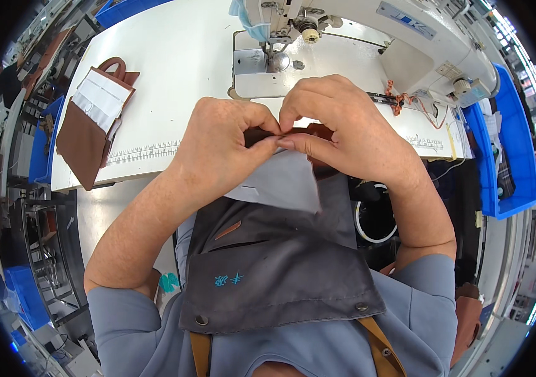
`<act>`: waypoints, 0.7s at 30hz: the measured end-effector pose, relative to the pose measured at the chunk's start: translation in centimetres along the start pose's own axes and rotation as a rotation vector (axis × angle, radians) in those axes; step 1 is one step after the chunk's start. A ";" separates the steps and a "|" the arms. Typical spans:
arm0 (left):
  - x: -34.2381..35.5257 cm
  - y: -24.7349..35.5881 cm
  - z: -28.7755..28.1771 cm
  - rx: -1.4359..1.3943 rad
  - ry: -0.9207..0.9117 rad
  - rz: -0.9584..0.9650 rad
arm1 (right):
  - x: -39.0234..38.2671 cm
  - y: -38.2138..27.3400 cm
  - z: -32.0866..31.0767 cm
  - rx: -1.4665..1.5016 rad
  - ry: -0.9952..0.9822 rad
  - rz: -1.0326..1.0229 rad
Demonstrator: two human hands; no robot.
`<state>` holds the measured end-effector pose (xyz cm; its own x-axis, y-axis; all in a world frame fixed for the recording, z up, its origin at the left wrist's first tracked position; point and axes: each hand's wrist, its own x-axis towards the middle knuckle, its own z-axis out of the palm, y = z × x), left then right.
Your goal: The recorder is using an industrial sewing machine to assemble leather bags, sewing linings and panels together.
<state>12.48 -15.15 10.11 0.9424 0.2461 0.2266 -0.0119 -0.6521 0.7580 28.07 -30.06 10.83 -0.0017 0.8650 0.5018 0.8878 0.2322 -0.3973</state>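
Note:
Close together in front of my chest, my left hand [224,138] and my right hand [337,122] pinch the upper edge of a brown piece with a pale grey lining [284,182]. Thumbs and fingertips almost meet on that edge, and the fingers cover the exact spot gripped. The grey lining hangs down over my dark apron [280,276]; bits of brown show behind it and under my right hand. Just beyond my hands are the presser foot and needle area of a white sewing machine [277,60], with nothing of the held piece under it.
On the white table [155,94], a brown bag piece with a handle and white lining [95,116] lies at the left. A ruler strip [142,152] runs along the front edge. Orange thread [397,97] hangs by the machine. A blue bin [510,151] stands at the right.

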 end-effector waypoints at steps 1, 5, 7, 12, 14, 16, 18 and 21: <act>0.0 -0.2 0.0 -0.001 -0.003 0.000 | -0.3 -0.3 -0.1 -0.052 0.018 0.025; 0.0 -0.7 -0.1 -0.088 0.000 -0.009 | -1.9 0.4 0.0 -0.053 0.034 0.078; 0.0 -0.5 -0.2 -0.077 -0.006 -0.014 | -2.3 0.5 0.2 0.029 0.035 0.111; -0.2 -0.4 -0.7 -0.075 0.002 -0.021 | -2.6 -0.1 0.1 0.363 0.062 0.342; -0.3 -0.4 -1.0 -0.102 -0.004 -0.057 | -2.6 -0.2 0.0 0.390 0.064 0.337; -0.6 -0.4 -1.2 -0.128 -0.004 -0.096 | -2.5 -0.5 0.0 0.362 0.077 0.318; -0.8 -0.4 -1.2 -0.211 -0.004 -0.145 | -2.5 -0.5 0.0 0.361 0.084 0.294; -1.0 -0.4 -1.1 -0.146 0.045 -0.052 | -2.3 -0.7 0.0 0.383 0.097 0.288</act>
<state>11.12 -14.30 10.25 0.9273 0.3104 0.2093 -0.0154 -0.5270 0.8497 27.46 -32.18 9.94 0.2781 0.8768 0.3923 0.6130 0.1525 -0.7753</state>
